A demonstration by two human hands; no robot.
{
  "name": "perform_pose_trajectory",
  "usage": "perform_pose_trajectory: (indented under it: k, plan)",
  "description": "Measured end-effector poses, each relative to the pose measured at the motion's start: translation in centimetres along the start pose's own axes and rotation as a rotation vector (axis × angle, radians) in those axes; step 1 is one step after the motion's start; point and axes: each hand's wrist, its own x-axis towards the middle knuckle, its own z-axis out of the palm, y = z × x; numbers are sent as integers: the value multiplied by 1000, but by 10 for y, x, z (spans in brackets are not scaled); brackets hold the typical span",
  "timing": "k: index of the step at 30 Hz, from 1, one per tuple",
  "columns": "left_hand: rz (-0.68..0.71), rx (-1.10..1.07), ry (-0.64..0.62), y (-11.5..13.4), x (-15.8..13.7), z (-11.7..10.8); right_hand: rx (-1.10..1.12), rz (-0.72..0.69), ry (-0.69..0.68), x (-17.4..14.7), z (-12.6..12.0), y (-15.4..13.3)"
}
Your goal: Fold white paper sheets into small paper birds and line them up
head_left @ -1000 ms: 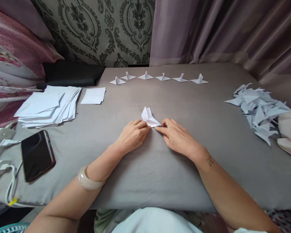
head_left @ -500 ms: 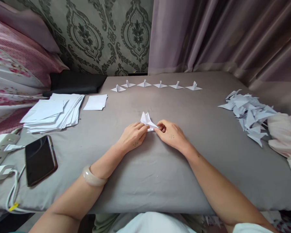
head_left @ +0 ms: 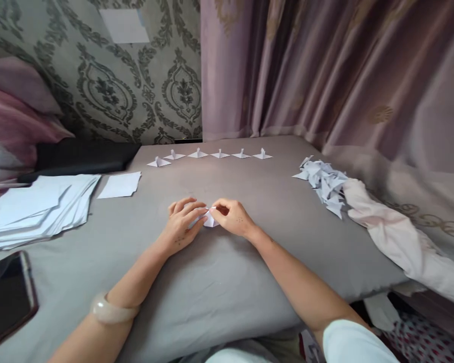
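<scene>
A small piece of folded white paper (head_left: pixel 211 220) is between my two hands at the middle of the grey cloth. My right hand (head_left: pixel 232 217) is closed, pinching the paper's upper right part between thumb and forefinger. From the other side, my left hand (head_left: pixel 182 226) has its thumb and forefinger at the paper's left edge, while its other fingers are raised and loosely bent. Fingers cover much of the paper, so its full shape is hidden. Beyond the hands stands a row of folded paper figures (head_left: pixel 197 154) with flat wings and upright middles.
Stacked white sheets (head_left: pixel 38 206) and a smaller paper pile (head_left: pixel 120 185) lie on the left, near a phone (head_left: pixel 11 297). A black flat item (head_left: pixel 87 159) lies behind. To the right are heaped folded papers (head_left: pixel 323 184) beside a pale cloth (head_left: pixel 386 229).
The head view has turned rightward and upward. My right hand has shifted to a pinch at the paper's upper part, and my left hand's outer fingers have lifted and spread.
</scene>
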Motion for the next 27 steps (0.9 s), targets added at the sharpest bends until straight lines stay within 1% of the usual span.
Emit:
perform_pose_trajectory:
  k: [2,4,5,7,9,11,12,13,14,16,19,22,24,27]
  plan:
    - [-69,-144,-30,7,1,-2,126,47,-8,0,-1,-3]
    - [-167,-304,-55,14,1,-4,229,96,-14,0,-2,-7]
    - [-238,-390,-55,17,1,-5,271,112,-15,0,-3,-8]
    - [-448,-592,-28,22,2,-7,336,124,17,1,-6,-10]
    - [-715,-837,61,23,4,-6,373,132,103,4,-10,-10]
    - [-938,-1079,200,21,6,-5,393,169,195,6,-13,-9]
    - [-1000,-1175,266,20,7,-4,402,195,221,7,-14,-7]
    - [-1039,-1244,306,18,7,-3,409,218,234,7,-14,-6]
    - [-1066,-1297,325,16,8,-3,404,218,234,7,-13,-5]
    - [-1057,-1372,338,12,7,-1,378,173,224,6,-9,-3]
    - [-1067,-1386,400,7,6,1,297,52,194,4,1,-2]
    - [-1078,-1390,427,6,3,2,209,-26,165,-1,10,-4]
    - [-1071,-1380,425,9,2,2,181,-38,153,-5,17,-6]
    - [-1038,-1345,397,16,2,2,165,-21,178,-7,25,-7]
